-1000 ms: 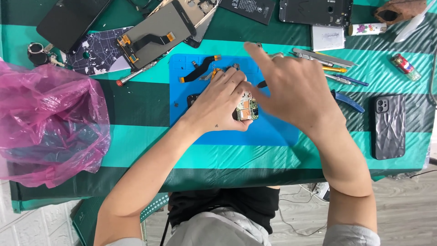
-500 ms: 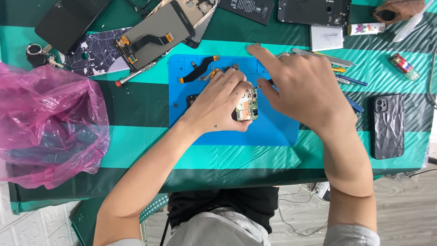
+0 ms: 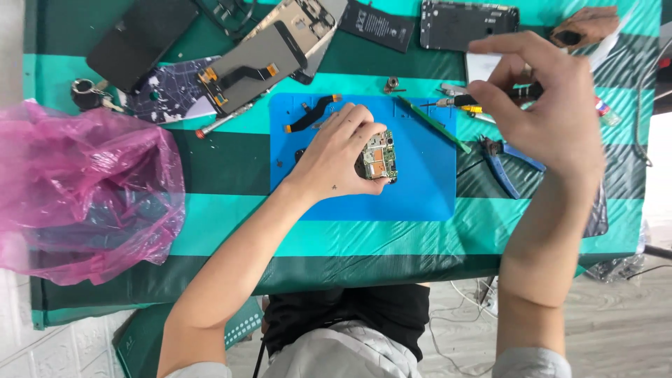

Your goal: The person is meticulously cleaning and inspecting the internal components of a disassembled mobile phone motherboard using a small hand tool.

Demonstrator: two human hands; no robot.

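On the blue work mat [image 3: 420, 189], near its middle, my left hand [image 3: 343, 150] closes its fingers around a small phone circuit board [image 3: 382, 155], pinning it against the mat. Raised off to the right, above the blue-handled pliers [image 3: 507, 164] and a screwdriver [image 3: 483, 99], my right hand [image 3: 553, 105] hovers with loosely spread, curled fingers holding nothing that I can make out. A pink plastic bag [image 3: 84, 189] lies far left on the striped cloth.

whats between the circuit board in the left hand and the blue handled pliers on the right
In the head view, bare blue mat and a green strip-shaped tool lie between the circuit board and the pliers.
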